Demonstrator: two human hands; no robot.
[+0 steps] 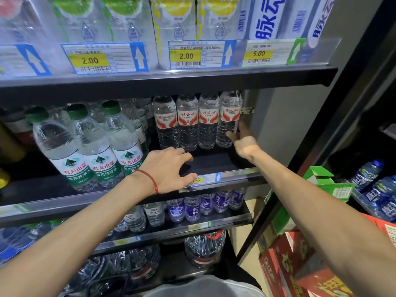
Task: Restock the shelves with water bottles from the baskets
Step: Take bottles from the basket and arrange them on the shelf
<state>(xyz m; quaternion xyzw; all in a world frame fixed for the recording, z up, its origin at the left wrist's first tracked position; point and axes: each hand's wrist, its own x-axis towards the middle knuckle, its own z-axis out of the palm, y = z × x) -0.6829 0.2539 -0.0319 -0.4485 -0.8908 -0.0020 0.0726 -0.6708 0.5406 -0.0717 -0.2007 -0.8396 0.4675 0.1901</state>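
Several red-labelled water bottles [187, 121] stand in a row at the back of the dark middle shelf [214, 163]. My right hand [244, 142] reaches in at the right end; its thumb and fingers curl round the lower part of the rightmost bottle [229, 110], which stands upright. Fingers spread and holding nothing, my left hand [169, 168] rests on the shelf's front edge, its thumb on the price strip [205, 179]. In front of the row the shelf is bare.
Green-capped bottles [94, 146] fill the shelf's left half, leaning forward. Above it is a shelf of labelled bottles and price tags [186, 55]; below are purple-labelled bottles [192, 207] and large jugs [204, 247]. Red cartons [285, 260] and a green box [321, 179] crowd the right.
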